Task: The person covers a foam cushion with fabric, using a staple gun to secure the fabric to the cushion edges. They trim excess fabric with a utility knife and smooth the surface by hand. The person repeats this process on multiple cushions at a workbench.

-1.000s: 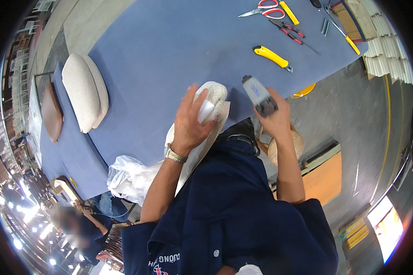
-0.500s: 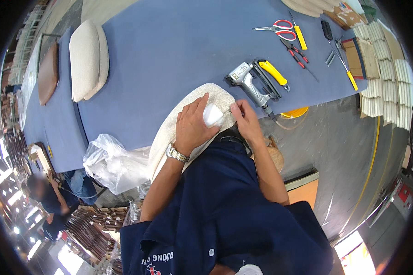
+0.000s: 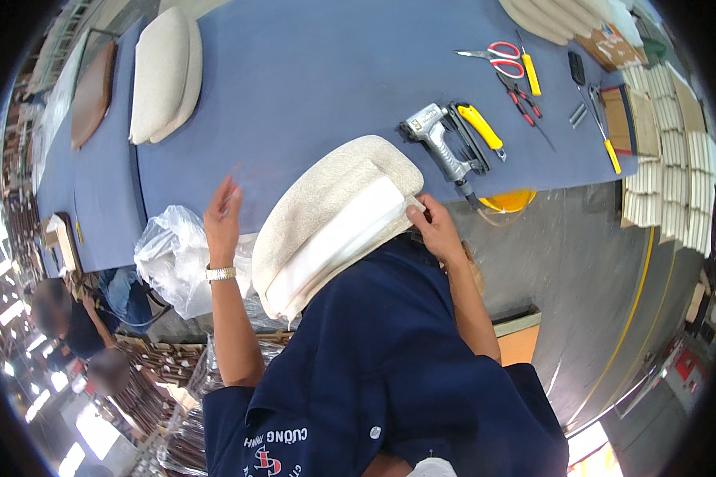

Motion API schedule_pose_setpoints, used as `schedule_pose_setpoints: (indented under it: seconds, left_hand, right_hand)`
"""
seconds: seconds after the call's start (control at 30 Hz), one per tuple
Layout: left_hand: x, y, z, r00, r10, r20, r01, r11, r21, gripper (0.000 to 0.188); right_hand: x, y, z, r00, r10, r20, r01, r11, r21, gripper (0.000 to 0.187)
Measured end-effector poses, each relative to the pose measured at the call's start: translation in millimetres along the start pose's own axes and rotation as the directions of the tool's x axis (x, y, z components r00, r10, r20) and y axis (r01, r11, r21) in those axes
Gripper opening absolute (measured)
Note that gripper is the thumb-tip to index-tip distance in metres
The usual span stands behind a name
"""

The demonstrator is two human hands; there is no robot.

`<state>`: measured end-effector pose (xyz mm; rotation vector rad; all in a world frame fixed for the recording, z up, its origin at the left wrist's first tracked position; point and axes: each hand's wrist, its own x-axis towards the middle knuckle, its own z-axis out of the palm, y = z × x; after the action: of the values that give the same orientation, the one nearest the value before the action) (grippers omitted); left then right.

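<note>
Lifted off the cushion (image 3: 318,187) since the earlier head-view frame, the left grip (image 3: 223,216) is loosely spread, empty; at the surface's (image 3: 294,87) edge, the cushion's corner is pinched by the right grip (image 3: 441,237). Seemingly light and soft, it is best held rimwise.

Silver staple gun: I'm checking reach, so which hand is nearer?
Right: the right hand, at the cushion, is pictured just below the staple gun; the left hand is farther, to its left.

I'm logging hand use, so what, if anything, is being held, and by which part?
The right hand pinches the beige cushion by the fabric at its right end; the left hand is apart from it, holding nothing visible.
</note>
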<state>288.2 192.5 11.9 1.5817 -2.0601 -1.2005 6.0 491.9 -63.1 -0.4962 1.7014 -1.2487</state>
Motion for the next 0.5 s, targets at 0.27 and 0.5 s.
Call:
schedule_pose_setpoints:
  seconds: [0.27,0.5]
  left_hand:
    - [-130.5,-173.2,40.2,0.695,-0.676,0.243,0.647,0.441,-0.623,0.073]
    - [-116.1,-95.2,49.4,0.81,-0.426,-0.404,-0.002,0.685,-0.728,0.062]
  right_hand:
    - [39.9,-20.6,5.4,0.988,0.154,0.014,-0.141,0.861,0.488,0.057]
    - [119.9,-89.2,16.2,0.983,-0.181,-0.045,0.185,0.974,0.129,0.057]
